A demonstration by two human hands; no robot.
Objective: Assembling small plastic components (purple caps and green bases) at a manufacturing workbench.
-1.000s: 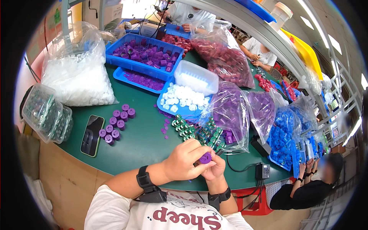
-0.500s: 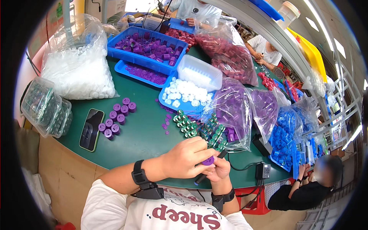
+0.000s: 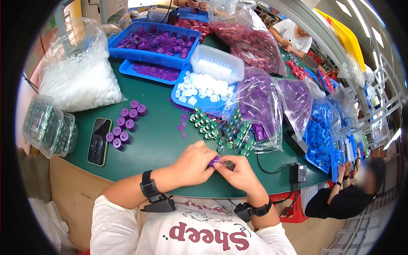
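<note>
My left hand is closed on a small purple round cap above the table's near edge. My right hand meets it there, its thumb and fingers at the cap's right side. A dark, pen-shaped tool sits in the right hand; only a short end shows and its kind is not clear. Just beyond the hands lie several small green circuit boards with thin wires. To the left, several purple caps stand grouped in rows beside a phone.
Blue trays hold purple caps with wires, small purple pieces and clear pieces. Bags of white, red and purple parts surround them. A black adapter with cables is at right. Other people sit around.
Both hands have shifted slightly, the left one up the table. The right hand has turned, and the pen-shaped tool, earlier showing at length, is now mostly hidden. The view has moved a little.
</note>
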